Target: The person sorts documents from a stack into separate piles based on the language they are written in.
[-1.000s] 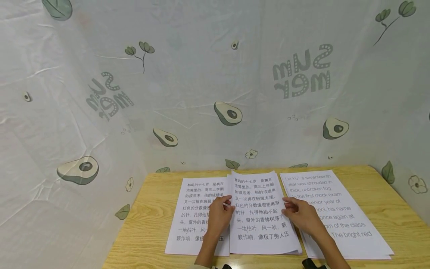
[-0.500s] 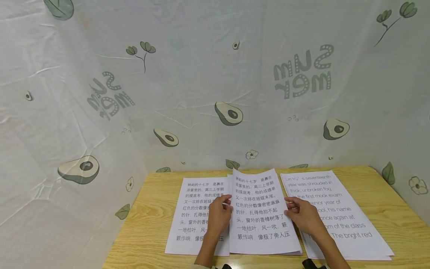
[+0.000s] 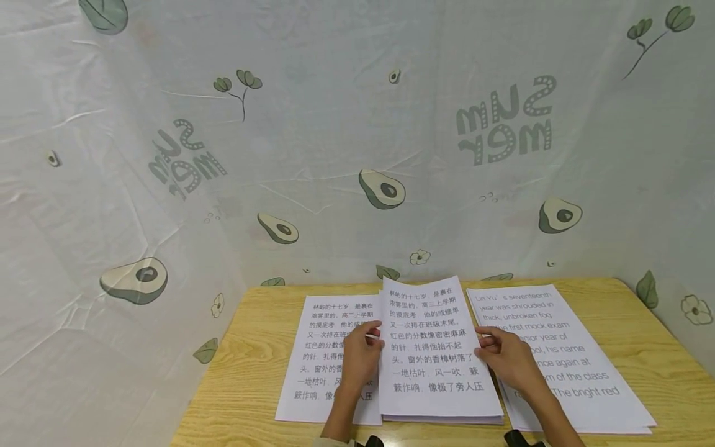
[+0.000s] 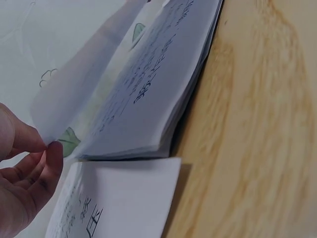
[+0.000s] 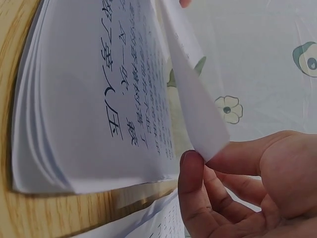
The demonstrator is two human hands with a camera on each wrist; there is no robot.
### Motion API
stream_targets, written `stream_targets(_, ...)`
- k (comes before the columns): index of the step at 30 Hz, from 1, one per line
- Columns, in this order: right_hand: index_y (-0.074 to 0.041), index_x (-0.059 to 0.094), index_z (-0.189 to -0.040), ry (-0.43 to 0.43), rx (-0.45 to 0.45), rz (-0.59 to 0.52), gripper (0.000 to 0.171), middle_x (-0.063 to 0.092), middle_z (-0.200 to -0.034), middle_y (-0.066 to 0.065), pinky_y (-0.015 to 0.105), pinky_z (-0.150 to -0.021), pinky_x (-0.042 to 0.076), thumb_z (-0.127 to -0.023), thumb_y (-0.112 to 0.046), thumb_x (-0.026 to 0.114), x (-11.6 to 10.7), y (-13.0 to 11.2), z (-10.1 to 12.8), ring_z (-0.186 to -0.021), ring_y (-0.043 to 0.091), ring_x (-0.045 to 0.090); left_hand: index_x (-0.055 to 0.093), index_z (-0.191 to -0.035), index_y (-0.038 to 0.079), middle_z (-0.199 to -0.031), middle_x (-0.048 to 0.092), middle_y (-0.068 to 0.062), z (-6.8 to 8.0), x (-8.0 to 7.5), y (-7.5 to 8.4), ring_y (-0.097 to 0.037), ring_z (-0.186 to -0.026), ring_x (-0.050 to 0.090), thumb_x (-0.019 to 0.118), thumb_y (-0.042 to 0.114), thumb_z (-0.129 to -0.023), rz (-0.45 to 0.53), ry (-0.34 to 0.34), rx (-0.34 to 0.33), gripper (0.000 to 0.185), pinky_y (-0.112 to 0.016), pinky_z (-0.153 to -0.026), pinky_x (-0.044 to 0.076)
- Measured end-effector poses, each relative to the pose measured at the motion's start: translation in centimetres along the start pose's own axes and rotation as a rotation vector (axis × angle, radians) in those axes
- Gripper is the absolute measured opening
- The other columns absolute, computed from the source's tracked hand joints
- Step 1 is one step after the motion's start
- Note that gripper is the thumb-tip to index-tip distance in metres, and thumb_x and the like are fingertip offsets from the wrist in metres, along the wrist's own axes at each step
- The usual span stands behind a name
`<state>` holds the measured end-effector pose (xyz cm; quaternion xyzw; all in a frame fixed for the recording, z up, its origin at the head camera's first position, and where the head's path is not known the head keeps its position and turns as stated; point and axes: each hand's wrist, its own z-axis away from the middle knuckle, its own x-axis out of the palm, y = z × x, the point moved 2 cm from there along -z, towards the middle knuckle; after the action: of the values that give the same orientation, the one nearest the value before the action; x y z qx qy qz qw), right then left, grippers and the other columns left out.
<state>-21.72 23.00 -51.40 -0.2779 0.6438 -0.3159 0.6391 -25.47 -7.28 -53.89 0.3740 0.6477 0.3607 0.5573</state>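
Wooden bench (image 3: 659, 347), avocado-print sheeting behind. Middle stack (image 3: 441, 410) of Chinese-text pages sits centre; left hand (image 3: 360, 357) pinches the top sheet (image 3: 430, 335) at its left edge, right hand (image 3: 505, 359) pinches the right edge, both grips closed on it. Sheet lifted off the stack, far end raised. Left of stack: single Chinese page (image 3: 321, 354); right: English-text pile (image 3: 581, 372). Looks like a peel-off step; next move likely needs a clean lift and a sideways carry.
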Motion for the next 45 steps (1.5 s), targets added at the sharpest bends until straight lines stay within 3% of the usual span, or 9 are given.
stream_targets(11, 0.007, 0.063, -0.141, -0.024, 0.032, -0.147, 0.050, 0.074, -0.115, 0.018, 0.021, -0.071, 0.059, -0.095, -0.007, 0.075, 1.4, -1.2, 0.4, -0.097, 0.020, 0.076, 0.076, -0.128, 0.006, -0.106, 0.073, -0.004, -0.2, -1.8, -1.3, -0.010, -0.090, 0.068, 0.076, -0.006, -0.090, -0.038, 0.016, 0.001, 0.041, -0.021, -0.076, 0.057)
stream_targets(19, 0.007, 0.063, -0.140, -0.035, 0.064, -0.245, 0.048, 0.073, -0.112, 0.017, 0.027, -0.069, 0.062, -0.094, 0.000, 0.073, 4.1, -2.6, 0.6, -0.090, 0.019, 0.075, 0.076, -0.129, 0.009, -0.106, 0.073, -0.003, -0.4, -4.0, -3.0, -0.011, -0.090, 0.068, 0.075, -0.005, -0.090, -0.069, 0.044, -0.044, 0.041, -0.023, -0.078, 0.058)
stream_targets(28, 0.006, 0.067, -0.136, -0.023, 0.039, -0.303, 0.044, 0.073, -0.104, 0.013, 0.028, -0.067, 0.063, -0.093, 0.003, 0.075, 7.2, -4.6, 0.3, -0.085, 0.017, 0.074, 0.077, -0.127, 0.006, -0.105, 0.074, -0.006, -0.7, -6.8, -5.2, -0.015, -0.089, 0.068, 0.074, -0.008, -0.089, -0.097, 0.096, -0.051, 0.040, -0.023, -0.075, 0.056)
stream_targets(45, 0.004, 0.071, -0.130, -0.030, 0.022, -0.377, 0.040, 0.072, -0.099, 0.011, 0.031, -0.066, 0.064, -0.090, 0.003, 0.076, 11.1, -7.7, -0.1, -0.083, 0.019, 0.075, 0.075, -0.128, 0.001, -0.107, 0.075, -0.013, -0.7, -11.2, -7.0, -0.021, -0.092, 0.071, 0.071, -0.009, -0.090, -0.116, 0.122, -0.084, 0.040, -0.023, -0.075, 0.056)
